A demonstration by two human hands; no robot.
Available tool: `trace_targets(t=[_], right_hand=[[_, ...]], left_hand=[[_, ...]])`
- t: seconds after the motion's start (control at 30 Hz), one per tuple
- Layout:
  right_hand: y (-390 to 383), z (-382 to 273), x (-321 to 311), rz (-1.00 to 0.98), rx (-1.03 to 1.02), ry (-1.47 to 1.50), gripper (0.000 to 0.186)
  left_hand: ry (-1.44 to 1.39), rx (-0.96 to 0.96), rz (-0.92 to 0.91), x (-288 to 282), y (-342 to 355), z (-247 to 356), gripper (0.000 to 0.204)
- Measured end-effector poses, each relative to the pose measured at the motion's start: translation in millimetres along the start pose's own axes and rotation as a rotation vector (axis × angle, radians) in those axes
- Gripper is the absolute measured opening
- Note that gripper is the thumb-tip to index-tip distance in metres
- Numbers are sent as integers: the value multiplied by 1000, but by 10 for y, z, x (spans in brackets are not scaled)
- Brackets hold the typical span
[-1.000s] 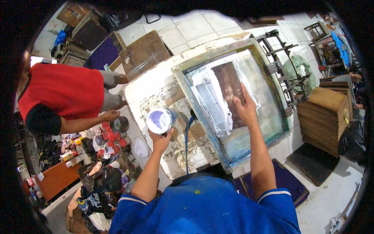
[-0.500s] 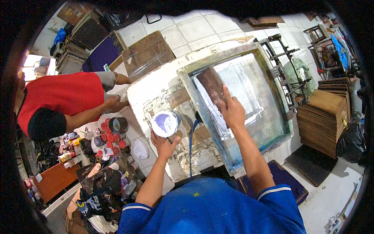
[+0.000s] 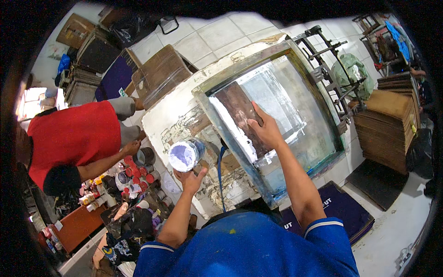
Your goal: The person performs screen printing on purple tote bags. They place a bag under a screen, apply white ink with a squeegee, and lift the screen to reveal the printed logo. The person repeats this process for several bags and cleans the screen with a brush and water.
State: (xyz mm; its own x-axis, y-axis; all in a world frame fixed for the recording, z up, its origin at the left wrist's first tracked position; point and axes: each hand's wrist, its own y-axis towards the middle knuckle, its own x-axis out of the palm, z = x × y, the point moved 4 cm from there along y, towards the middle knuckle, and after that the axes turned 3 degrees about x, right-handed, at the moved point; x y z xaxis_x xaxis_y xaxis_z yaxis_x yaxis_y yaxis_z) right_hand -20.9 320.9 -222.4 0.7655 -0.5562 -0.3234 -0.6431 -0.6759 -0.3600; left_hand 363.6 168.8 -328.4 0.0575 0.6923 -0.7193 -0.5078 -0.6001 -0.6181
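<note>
Over the chipped white table (image 3: 175, 104), inside the paint-stained rectangular frame (image 3: 240, 72), the flat dark-brown rectangular squeegee (image 3: 235, 111) has moved since a second ago from the middle to the left side. Just left of the frame is a round tub (image 3: 183, 156) with a white-and-lavender top. The fingers of the right hand (image 3: 267, 130) grip the squeegee; the left hand (image 3: 190, 181) touches the tub, but I cannot tell whether its fingers grip.

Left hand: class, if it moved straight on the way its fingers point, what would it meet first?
Most likely the tub, directly ahead of the left hand; whether they touch is hard to tell here.
</note>
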Motion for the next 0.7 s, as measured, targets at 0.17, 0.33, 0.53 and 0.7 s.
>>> trace_targets(t=[0.17, 0.33, 0.53, 0.7], right_hand=[[16, 129, -506, 15, -74, 305, 73], [-182, 320, -1307, 135, -4, 522, 69], [-373, 396, -2014, 324, -58, 507, 68], [-399, 404, -2427, 447, -100, 297, 68]], left_hand=[[5, -22, 26, -31, 14, -31, 109], [5, -108, -99, -25, -12, -77, 111], [101, 105, 262, -17, -35, -47, 102], [-5, -50, 76, -1, 15, -79, 103]])
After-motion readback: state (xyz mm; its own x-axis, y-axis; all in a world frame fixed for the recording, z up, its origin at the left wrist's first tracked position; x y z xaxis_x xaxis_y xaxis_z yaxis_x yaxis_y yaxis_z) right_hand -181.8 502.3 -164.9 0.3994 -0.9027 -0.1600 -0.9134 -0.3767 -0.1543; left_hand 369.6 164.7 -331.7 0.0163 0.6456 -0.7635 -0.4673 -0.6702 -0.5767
